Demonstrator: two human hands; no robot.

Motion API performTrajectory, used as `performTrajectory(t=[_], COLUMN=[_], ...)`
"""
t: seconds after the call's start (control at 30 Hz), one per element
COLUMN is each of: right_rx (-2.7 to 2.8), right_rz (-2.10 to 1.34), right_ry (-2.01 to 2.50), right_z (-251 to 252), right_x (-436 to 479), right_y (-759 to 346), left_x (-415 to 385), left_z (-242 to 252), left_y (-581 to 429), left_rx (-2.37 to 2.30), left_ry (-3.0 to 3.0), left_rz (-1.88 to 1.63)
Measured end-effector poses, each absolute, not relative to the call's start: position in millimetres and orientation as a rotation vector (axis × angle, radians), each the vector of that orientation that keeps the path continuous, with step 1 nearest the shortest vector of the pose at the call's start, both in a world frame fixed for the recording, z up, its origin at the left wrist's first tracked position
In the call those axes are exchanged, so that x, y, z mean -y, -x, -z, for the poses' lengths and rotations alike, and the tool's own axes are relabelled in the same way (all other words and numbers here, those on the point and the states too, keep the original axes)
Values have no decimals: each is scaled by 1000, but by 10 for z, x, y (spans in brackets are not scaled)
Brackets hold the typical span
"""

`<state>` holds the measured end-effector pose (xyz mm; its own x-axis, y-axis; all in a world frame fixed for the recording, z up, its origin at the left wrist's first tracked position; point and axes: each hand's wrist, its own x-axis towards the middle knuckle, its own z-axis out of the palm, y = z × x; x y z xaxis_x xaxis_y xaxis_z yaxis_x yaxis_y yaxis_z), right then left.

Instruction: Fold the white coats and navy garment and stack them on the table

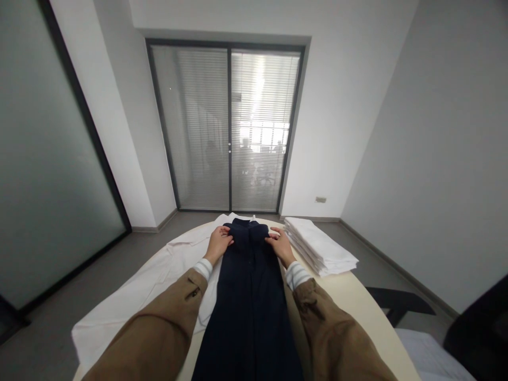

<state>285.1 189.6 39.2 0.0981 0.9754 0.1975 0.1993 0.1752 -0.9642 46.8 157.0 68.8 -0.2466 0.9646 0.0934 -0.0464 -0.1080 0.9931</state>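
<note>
A dark navy shirt [251, 296] lies lengthwise on the table in front of me, folded narrow. A seam or button placket runs down its middle, and what looks like the collar is at its far end. My left hand [219, 244] pinches the shirt's far left corner between thumb and fingers. At the far right corner, my right hand [281, 245] grips the fabric in the same way. The near end of the shirt runs out of view at the bottom. A white garment [146, 286] is spread out to the left, partly under my left arm.
A stack of folded white cloths [319, 246] lies on the right of the pale round table [353, 307]. Beyond the table's right edge are a black chair [484, 328] and some whitish fabric [428, 352]. A glass door with blinds [230, 127] stands ahead.
</note>
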Motion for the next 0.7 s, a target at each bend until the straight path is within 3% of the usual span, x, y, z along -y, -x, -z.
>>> performTrajectory(t=[0.33,0.7], right_rx=[1454,1670], right_rz=[-1098,-1300], right_ry=[1308,1265], right_z=[-840,-515], right_x=[-948,-111], right_y=[-2948,-3042], left_x=[-637,121], left_z=[-855,-580], left_y=[-403,-228], left_rx=[-1099,-1096], left_ry=[-833,-926], left_rz=[-1377,-1240])
